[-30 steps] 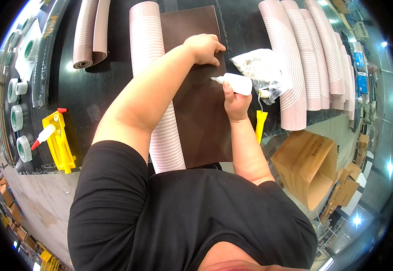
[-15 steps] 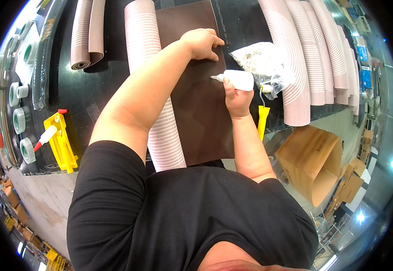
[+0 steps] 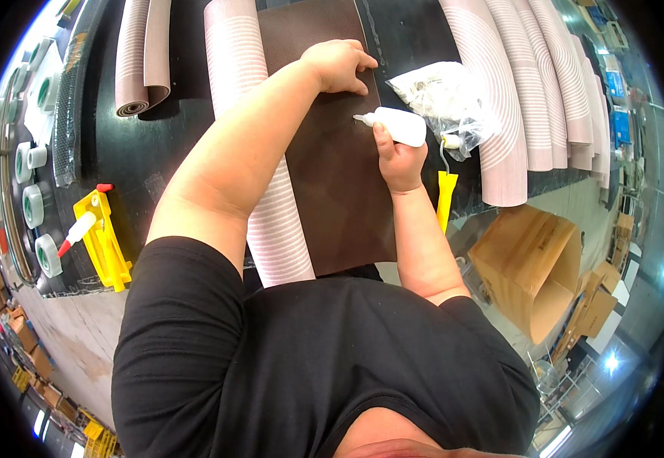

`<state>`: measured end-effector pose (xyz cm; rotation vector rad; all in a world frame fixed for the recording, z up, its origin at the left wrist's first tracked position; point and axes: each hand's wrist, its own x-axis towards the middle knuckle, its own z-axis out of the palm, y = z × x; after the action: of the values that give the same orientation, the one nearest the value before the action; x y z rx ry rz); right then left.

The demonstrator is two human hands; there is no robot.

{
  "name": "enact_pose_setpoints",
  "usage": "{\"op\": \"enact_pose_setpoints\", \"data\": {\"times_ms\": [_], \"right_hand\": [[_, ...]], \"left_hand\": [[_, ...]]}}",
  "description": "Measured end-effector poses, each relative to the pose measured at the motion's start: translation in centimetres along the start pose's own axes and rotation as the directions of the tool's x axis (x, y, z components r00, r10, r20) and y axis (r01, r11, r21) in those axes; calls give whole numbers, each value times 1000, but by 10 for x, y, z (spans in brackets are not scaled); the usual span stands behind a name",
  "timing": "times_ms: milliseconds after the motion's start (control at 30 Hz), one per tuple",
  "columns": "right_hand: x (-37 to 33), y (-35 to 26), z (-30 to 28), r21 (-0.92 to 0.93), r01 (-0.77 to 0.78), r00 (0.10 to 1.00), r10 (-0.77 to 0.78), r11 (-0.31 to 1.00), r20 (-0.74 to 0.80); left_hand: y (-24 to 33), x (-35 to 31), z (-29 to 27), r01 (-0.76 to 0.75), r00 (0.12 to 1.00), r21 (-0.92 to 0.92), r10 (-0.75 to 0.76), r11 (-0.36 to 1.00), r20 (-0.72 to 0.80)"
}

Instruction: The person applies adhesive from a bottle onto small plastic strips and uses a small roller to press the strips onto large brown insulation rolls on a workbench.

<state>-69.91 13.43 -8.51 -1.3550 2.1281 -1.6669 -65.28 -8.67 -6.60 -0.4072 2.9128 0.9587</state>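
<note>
Here our right hand is clamped around the white bottle, its nozzle aimed left over the brown sheet, nearer us than our spread-fingered left hand.

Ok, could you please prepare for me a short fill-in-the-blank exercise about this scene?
1. The right hand holds a ____ bottle.
2. The left hand is at the edge of a dark ____ sheet.
3. The tool near the clear plastic bag has a ____ handle.
4. The open cardboard box is on the person's ____ side.

Missing words: white; brown; yellow; right.
</note>
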Motion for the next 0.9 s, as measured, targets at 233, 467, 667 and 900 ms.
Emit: {"op": "enact_pose_setpoints", "data": {"times_ms": [233, 467, 667, 900], "right_hand": [[-2, 1, -2, -32, 14, 1000, -14, 999, 10], [-5, 3, -3, -3, 23, 1000, -23, 1000, -6], [-9, 0, -6, 14, 15, 1000, -15, 1000, 25], [-7, 2, -7, 37, 32, 999, -32, 999, -16]], "left_hand": [[0, 0, 1, -8, 1000, 4, 8, 1000, -11], [-1, 0, 1, -7, 1000, 6, 7, 1000, -19], [0, -1, 1, -11, 1000, 9, 11, 1000, -16], [0, 0, 0, -7, 1000, 5, 7, 1000, -6]]}}
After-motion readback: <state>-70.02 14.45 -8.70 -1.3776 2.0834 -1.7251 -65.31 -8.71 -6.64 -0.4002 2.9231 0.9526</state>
